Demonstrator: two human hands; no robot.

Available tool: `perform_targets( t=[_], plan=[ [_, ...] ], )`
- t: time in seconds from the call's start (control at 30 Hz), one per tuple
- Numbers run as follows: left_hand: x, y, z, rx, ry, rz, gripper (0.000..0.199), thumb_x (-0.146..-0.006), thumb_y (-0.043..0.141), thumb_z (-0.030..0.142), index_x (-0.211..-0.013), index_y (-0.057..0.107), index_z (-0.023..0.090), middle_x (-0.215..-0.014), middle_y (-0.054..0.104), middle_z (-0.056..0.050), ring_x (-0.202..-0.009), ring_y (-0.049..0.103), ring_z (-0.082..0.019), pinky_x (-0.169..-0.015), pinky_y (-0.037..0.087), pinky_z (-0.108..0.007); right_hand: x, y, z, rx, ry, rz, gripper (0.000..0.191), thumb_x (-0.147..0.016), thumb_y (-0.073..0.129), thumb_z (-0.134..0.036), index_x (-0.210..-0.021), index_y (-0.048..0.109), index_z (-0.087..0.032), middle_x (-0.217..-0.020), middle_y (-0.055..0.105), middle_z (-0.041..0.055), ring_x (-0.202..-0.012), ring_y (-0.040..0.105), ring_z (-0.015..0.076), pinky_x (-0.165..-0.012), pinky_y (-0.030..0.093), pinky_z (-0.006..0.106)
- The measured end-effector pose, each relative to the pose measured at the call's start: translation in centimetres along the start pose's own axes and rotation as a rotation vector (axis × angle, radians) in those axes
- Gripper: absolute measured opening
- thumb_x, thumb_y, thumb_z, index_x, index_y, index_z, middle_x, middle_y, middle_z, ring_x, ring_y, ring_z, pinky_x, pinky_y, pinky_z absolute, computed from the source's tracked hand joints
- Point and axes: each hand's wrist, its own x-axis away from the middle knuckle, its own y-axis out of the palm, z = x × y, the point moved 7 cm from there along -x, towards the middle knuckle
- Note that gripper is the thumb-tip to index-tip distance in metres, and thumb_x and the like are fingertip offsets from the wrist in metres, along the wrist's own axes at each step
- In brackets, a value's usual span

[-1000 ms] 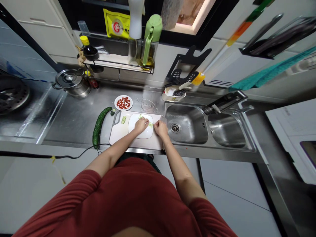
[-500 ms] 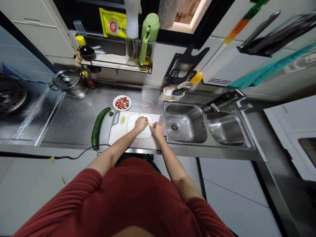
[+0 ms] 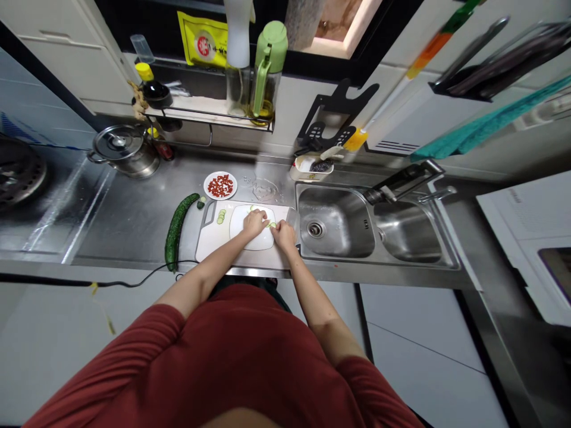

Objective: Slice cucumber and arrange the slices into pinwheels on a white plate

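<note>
A white plate (image 3: 252, 242) lies on the light cutting board (image 3: 209, 245), with pale green cucumber slices near its far rim. My left hand (image 3: 255, 223) is over the plate, its fingers curled together; whether they hold anything is hidden. Close beside it, at the plate's right edge, my right hand (image 3: 284, 234) pinches a cucumber slice (image 3: 273, 225). Several more cut slices (image 3: 221, 216) overlap in a short row on the board's left part. Left of the board lies a long whole cucumber (image 3: 176, 230), and cucumber end pieces (image 3: 200, 204) sit by the board's handle.
Behind the board stands a small white dish (image 3: 221, 198) of red chopped pieces. A double sink (image 3: 336, 246) adjoins the board on the right. A lidded steel pot (image 3: 127, 156) is at the back left. A black cable (image 3: 129, 285) runs along the front edge.
Almost nothing differs. Both hands stay in the same place over the plate, and the view has shifted very slightly.
</note>
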Motion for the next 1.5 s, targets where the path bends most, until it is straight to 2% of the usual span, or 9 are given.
perform_targets(
  t=[0.6,0.83,1.33,1.4,1.5],
  plan=[
    [0.2,-0.2,-0.4,0.005,0.005,0.021,0.024,-0.084,0.054,0.041,-0.098,0.062,0.022,-0.102,0.059,-0.006,-0.094,0.054,-0.02,-0.077,0.041,-0.029,0.1,0.7,0.0,-0.023,0.002,0.001,0.024,-0.083,0.055,-0.044,-0.085,0.057,-0.02,-0.091,0.063,0.0054,-0.081,0.055,0.0169,-0.065,0.034,0.024],
    [1.1,0.1,-0.6,0.021,0.001,0.003,0.028,-0.083,0.055,0.047,-0.095,0.062,0.023,-0.102,0.058,-0.005,-0.097,0.052,-0.02,-0.079,0.04,-0.029,-0.3,-0.3,0.5,-0.053,0.008,0.067,0.027,-0.087,0.047,-0.045,-0.088,0.057,-0.02,-0.091,0.063,0.006,-0.081,0.056,0.0188,-0.066,0.036,0.026],
    [1.3,-0.2,-0.8,-0.004,-0.012,-0.009,0.024,-0.084,0.056,0.042,-0.097,0.062,0.023,-0.103,0.058,-0.005,-0.098,0.052,-0.02,-0.08,0.041,-0.029,-0.6,0.1,0.2,-0.021,0.027,0.022,0.027,-0.086,0.05,-0.044,-0.089,0.058,-0.019,-0.092,0.063,0.0059,-0.082,0.056,0.0163,-0.068,0.038,0.024],
    [1.5,-0.3,-0.6,0.0,0.017,0.004,0.022,-0.085,0.055,0.038,-0.1,0.062,0.023,-0.103,0.057,-0.005,-0.098,0.051,-0.019,-0.081,0.041,-0.028,-0.6,0.0,0.2,-0.026,0.022,0.026,0.026,-0.086,0.049,-0.043,-0.089,0.058,-0.019,-0.092,0.063,0.0058,-0.082,0.056,0.0168,-0.068,0.038,0.024],
    [2.1,-0.6,0.1,-0.009,0.134,0.033,0.022,-0.088,0.049,0.028,-0.105,0.063,0.024,-0.104,0.057,-0.005,-0.102,0.049,-0.019,-0.084,0.041,-0.028,-0.7,-0.3,0.3,-0.048,0.019,0.04,0.021,-0.086,0.049,-0.039,-0.09,0.057,-0.02,-0.092,0.063,0.0057,-0.082,0.056,0.0183,-0.068,0.038,0.025]
  ],
)
